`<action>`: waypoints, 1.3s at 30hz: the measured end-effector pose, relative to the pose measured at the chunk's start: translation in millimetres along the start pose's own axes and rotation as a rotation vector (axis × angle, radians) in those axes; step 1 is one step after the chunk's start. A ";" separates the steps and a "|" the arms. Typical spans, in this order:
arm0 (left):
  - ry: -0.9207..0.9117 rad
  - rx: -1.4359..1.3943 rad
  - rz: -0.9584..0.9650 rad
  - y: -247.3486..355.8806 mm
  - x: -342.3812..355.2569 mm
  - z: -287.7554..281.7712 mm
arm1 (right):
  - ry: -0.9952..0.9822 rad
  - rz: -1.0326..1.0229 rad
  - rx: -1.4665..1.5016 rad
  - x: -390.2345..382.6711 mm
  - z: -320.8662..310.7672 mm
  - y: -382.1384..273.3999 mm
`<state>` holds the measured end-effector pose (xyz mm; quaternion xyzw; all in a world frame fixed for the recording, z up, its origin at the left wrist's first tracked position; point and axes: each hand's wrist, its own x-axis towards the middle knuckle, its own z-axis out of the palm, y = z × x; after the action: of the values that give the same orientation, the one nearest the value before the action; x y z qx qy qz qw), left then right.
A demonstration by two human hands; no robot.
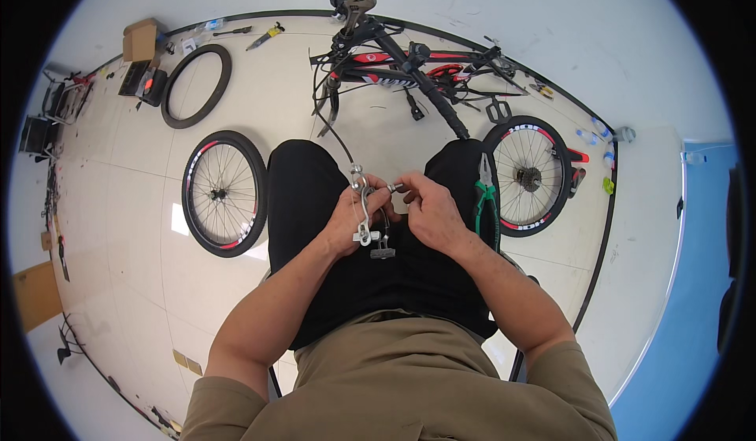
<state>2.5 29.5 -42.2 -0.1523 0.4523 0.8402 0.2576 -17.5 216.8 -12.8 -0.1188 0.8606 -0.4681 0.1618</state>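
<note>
Above my lap, my left hand (pixel 348 219) is closed round a silver bicycle brake caliper (pixel 363 205). Its arms hang down past the fingers, with a grey brake pad (pixel 383 253) at the lower end. A black cable (pixel 335 132) runs from the caliper up toward the bike's handlebar. My right hand (pixel 435 211) pinches a small metal bolt (pixel 395 187) at the caliper's right side; its far end is hidden by the fingers. Pliers with green handles (pixel 485 197) lie along my right thigh, jaws pointing away from me.
Ahead on the tiled floor stands a black and red bike frame (pixel 378 69), an adjustable wrench (pixel 359 6) at its handlebar. A wheel (pixel 224 194) lies left, another wheel (pixel 526 175) right. Farther left are a loose tyre (pixel 197 87) and a cardboard box (pixel 142 42).
</note>
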 end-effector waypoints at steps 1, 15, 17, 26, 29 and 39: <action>0.001 0.003 -0.001 0.1 -0.2 0.4 | -0.040 0.035 -0.074 0.5 -0.9 1.9; 0.011 -0.016 0.006 2.4 -1.0 5.1 | 0.033 0.125 0.407 1.0 6.5 -12.4; 0.020 -0.010 -0.004 4.3 -2.3 6.8 | 0.031 0.121 0.407 2.0 6.7 -10.8; 0.005 0.054 -0.025 2.7 -1.3 1.8 | 0.019 0.180 0.325 4.8 4.9 -6.7; 0.002 0.056 -0.010 -0.9 0.7 -1.7 | 0.015 0.205 0.293 5.7 4.2 -8.2; -0.023 0.048 -0.038 1.1 0.5 -4.7 | -0.015 0.180 0.411 4.0 0.9 -17.6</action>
<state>1.6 25.2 -44.2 -0.1450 0.4663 0.8257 0.2823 -19.9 205.3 0.9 -0.0096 0.7528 -0.6165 0.2302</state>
